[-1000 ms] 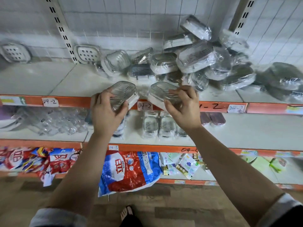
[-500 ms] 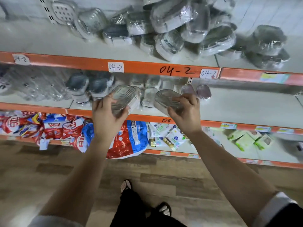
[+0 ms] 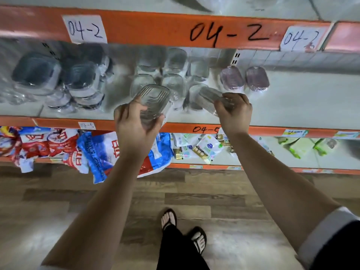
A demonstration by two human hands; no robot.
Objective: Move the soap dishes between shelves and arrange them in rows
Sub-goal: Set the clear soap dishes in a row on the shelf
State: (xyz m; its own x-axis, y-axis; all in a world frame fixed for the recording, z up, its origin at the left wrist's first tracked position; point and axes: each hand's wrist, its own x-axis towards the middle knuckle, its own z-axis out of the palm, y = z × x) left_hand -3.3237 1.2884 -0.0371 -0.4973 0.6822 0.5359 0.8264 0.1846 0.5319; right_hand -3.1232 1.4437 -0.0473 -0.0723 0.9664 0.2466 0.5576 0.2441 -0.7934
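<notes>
Both arms reach out, the left hand curled round one clear soap dish, the right hand pinching another blurry soap dish above the middle shelf.

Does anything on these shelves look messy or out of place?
Yes. On the bottom shelf, a big blue-and-red bag droops well over the front edge instead of lying flat. The crumpled red packets beside it spill over the edge too, so that corner looks untidy.
</notes>
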